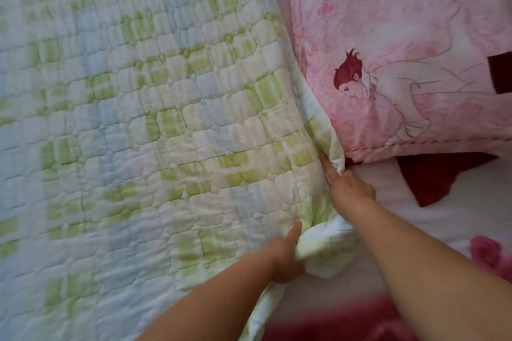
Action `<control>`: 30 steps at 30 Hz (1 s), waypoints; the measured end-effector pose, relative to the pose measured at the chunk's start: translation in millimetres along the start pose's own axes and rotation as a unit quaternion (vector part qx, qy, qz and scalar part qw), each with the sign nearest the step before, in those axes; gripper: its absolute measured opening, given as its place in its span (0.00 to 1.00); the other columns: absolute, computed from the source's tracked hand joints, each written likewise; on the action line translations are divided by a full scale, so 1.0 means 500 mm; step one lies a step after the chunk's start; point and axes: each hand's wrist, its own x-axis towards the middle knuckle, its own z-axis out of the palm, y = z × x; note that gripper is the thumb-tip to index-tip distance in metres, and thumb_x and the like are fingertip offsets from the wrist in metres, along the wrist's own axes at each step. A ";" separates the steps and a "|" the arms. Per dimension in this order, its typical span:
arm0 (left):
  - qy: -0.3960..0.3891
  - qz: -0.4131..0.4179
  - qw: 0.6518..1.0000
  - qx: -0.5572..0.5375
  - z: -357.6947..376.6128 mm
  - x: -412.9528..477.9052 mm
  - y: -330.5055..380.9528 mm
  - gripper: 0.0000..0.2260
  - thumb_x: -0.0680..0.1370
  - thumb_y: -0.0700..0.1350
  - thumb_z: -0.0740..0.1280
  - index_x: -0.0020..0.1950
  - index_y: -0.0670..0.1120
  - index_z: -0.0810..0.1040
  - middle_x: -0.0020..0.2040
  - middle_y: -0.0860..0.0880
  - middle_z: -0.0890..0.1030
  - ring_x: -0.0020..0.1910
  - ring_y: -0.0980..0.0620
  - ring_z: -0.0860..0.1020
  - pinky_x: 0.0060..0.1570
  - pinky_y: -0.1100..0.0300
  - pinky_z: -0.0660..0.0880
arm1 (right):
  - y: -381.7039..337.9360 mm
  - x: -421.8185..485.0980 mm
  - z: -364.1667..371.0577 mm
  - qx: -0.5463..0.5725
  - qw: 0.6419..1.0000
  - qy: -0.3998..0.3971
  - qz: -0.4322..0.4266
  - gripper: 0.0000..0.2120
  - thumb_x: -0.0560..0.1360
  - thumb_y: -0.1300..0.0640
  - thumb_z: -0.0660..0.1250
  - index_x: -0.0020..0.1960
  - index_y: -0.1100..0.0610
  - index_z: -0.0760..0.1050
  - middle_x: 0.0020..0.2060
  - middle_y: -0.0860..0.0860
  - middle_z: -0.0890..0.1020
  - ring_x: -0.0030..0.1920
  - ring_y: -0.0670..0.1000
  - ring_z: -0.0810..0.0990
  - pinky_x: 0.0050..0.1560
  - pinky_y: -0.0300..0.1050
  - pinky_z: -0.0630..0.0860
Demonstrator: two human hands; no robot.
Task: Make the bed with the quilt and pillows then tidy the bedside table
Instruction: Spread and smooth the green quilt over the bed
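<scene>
Head view: the quilt (138, 119), a green-and-blue check, fills the frame from 7 round to 12 o'clock and lies mostly flat on the bed. Its near edge runs from 1 o'clock down to 6 and is bunched where the hands hold it. The left hand (288, 256), at about 5 o'clock, grips a thick fold of that edge with its fingers curled under the cloth. The right hand (347, 188), just above it towards 4 o'clock, seems to pinch the edge where it meets the pillow's lower corner, thumb on top; its fingers are partly hidden by the fold.

The step looks like squaring the quilt's edge against the pillow. To do it well, I would draw both hands apart along the edge so the bunched fold opens. Then lay the edge straight, touching the pillow or tucked just beneath it, and smooth towards 9 o'clock.

The pink pillow (401, 63) sits at 1 to 3 o'clock, its side pressing on the quilt's edge, so it may need a nudge. A white sheet (415, 230) with red and pink prints shows at 4 o'clock. The bedside table is out of view.
</scene>
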 end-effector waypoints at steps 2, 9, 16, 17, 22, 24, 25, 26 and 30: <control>0.016 0.006 1.000 -0.002 0.007 0.008 -0.003 0.44 0.77 0.45 0.68 0.78 0.55 0.37 0.75 0.42 0.64 0.71 0.42 0.66 0.68 0.54 0.63 | 0.006 0.007 0.002 0.016 1.000 -0.015 -0.012 0.33 0.81 0.56 0.51 0.74 0.34 0.37 0.72 0.59 0.60 0.67 0.59 0.68 0.62 0.54 0.68; 0.129 0.020 0.991 -0.015 -0.023 -0.025 -0.004 0.39 0.72 0.50 0.72 0.77 0.53 0.55 0.71 0.48 0.68 0.68 0.47 0.70 0.65 0.57 0.67 | 0.009 -0.051 -0.014 0.164 0.985 0.016 -0.047 0.39 0.77 0.42 0.61 0.76 0.38 0.36 0.75 0.60 0.54 0.70 0.62 0.65 0.66 0.55 0.66; 0.330 0.318 0.830 0.320 0.018 -0.114 0.017 0.11 0.65 0.40 0.72 0.41 0.47 0.71 0.36 0.48 0.73 0.29 0.47 0.74 0.24 0.60 0.60 | 0.097 -0.138 0.022 0.460 0.874 0.130 0.092 0.34 0.78 0.40 0.54 0.78 0.54 0.49 0.73 0.60 0.65 0.69 0.61 0.68 0.66 0.53 0.65; 0.295 0.315 0.832 0.348 0.038 -0.118 0.014 0.09 0.68 0.44 0.71 0.43 0.47 0.72 0.38 0.48 0.74 0.29 0.47 0.76 0.24 0.60 0.59 | 0.116 -0.143 0.039 0.463 0.867 0.125 0.133 0.29 0.79 0.44 0.53 0.75 0.58 0.58 0.71 0.61 0.68 0.68 0.62 0.69 0.65 0.52 0.65; 0.189 0.036 0.922 0.336 0.067 -0.108 -0.015 0.32 0.70 0.60 0.71 0.68 0.48 0.63 0.64 0.49 0.63 0.61 0.46 0.67 0.45 0.52 0.74 | 0.155 -0.177 0.138 0.422 0.892 0.027 0.161 0.19 0.71 0.67 0.62 0.62 0.60 0.74 0.58 0.61 0.79 0.59 0.60 0.77 0.56 0.46 0.72; 0.193 0.039 0.924 0.327 0.062 -0.092 -0.033 0.32 0.71 0.56 0.71 0.69 0.49 0.61 0.65 0.49 0.62 0.62 0.47 0.66 0.46 0.51 0.75 | 0.150 -0.176 0.156 0.491 0.862 0.023 0.123 0.23 0.66 0.69 0.64 0.60 0.57 0.74 0.54 0.58 0.81 0.53 0.57 0.79 0.51 0.45 0.76; 0.193 0.047 0.923 0.328 0.059 -0.085 -0.038 0.29 0.73 0.54 0.70 0.69 0.49 0.61 0.65 0.49 0.63 0.62 0.46 0.66 0.47 0.51 0.75 | 0.143 -0.175 0.154 0.526 0.844 0.018 0.104 0.24 0.65 0.70 0.66 0.59 0.56 0.74 0.51 0.56 0.81 0.50 0.55 0.80 0.47 0.44 0.78; 0.186 0.053 0.924 0.330 0.060 -0.078 -0.042 0.27 0.74 0.51 0.68 0.69 0.49 0.61 0.65 0.48 0.63 0.62 0.46 0.67 0.48 0.51 0.75 | 0.138 -0.173 0.153 0.555 0.827 0.014 0.089 0.23 0.64 0.70 0.67 0.57 0.56 0.75 0.48 0.55 0.82 0.47 0.53 0.80 0.42 0.40 0.78; 0.182 0.066 0.931 0.311 0.053 -0.065 -0.039 0.17 0.78 0.44 0.62 0.67 0.49 0.67 0.62 0.49 0.68 0.59 0.46 0.71 0.46 0.53 0.72 | 0.114 -0.182 0.140 0.624 0.779 0.026 0.055 0.14 0.66 0.66 0.74 0.46 0.51 0.77 0.40 0.47 0.82 0.40 0.43 0.80 0.34 0.30 0.76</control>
